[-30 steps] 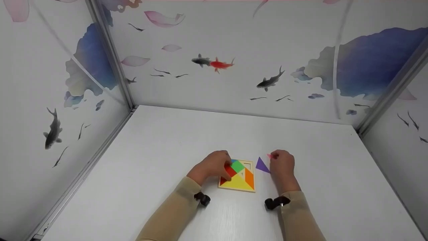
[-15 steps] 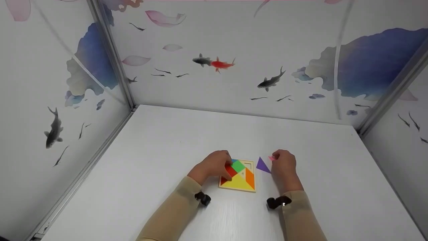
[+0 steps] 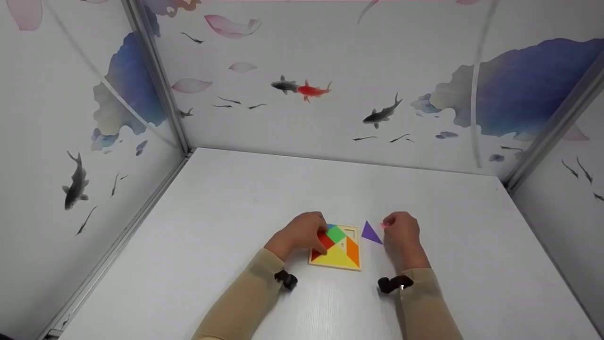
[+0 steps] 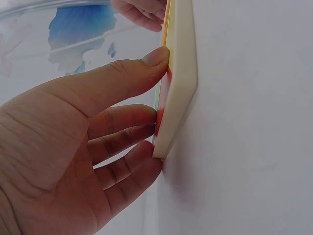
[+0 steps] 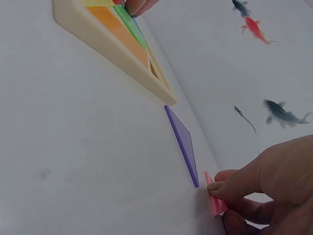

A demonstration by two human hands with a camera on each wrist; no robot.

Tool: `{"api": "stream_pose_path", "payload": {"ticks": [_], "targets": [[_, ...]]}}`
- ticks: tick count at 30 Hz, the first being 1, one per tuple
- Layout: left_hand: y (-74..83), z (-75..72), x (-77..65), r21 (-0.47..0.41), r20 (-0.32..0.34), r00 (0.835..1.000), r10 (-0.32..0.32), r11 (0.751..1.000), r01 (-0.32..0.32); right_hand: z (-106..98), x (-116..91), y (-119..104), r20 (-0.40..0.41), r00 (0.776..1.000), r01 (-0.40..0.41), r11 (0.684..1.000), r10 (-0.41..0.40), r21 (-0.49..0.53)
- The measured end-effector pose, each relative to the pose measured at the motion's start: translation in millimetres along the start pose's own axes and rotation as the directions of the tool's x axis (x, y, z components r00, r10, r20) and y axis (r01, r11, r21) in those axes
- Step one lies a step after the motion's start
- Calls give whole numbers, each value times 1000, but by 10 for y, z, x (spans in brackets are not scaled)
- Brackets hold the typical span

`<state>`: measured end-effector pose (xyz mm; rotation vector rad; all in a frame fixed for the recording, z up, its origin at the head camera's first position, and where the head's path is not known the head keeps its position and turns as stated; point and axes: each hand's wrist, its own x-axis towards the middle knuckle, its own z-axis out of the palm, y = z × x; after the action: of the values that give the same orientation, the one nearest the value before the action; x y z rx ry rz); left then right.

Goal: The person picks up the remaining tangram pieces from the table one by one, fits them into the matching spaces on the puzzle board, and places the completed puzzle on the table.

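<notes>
The pink piece (image 5: 215, 206) is held at the right of the scene, pinched between thumb and fingertips of the right hand (image 3: 403, 234); it could be dropped or twisted, since so little of it is gripped. Just left, the purple triangle (image 3: 372, 233) could be nudged by that hand. Farther left, the board (image 5: 110, 49) is steadied on the desk (image 3: 236, 203) by the spread left hand (image 3: 301, 232); it could be skewed by uneven pressure.
</notes>
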<state>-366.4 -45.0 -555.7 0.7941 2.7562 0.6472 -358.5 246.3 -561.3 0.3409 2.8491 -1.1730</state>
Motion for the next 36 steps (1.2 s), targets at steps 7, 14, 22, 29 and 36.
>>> {"api": "stream_pose_path", "payload": {"ticks": [7,14,22,29,36], "targets": [[5,-1,1,0,-2,1000,-1,1000,1,-28,23,67,-24,999,49,999,-49,-6],[10,-6,-6,5,-1,1000,-2,1000,2,-37,42,122,-27,998,50,998,-49,25],[5,-4,5,-6,-2,1000,-5,1000,5,-45,56,126,-39,999,5,1000,-4,28],[0,1,4,-6,-4,1000,-3,1000,3,-51,82,190,-73,997,41,999,-39,33],[22,-11,4,-12,3,1000,-11,1000,11,-105,60,147,-30,1000,5,993,-1,117]]}}
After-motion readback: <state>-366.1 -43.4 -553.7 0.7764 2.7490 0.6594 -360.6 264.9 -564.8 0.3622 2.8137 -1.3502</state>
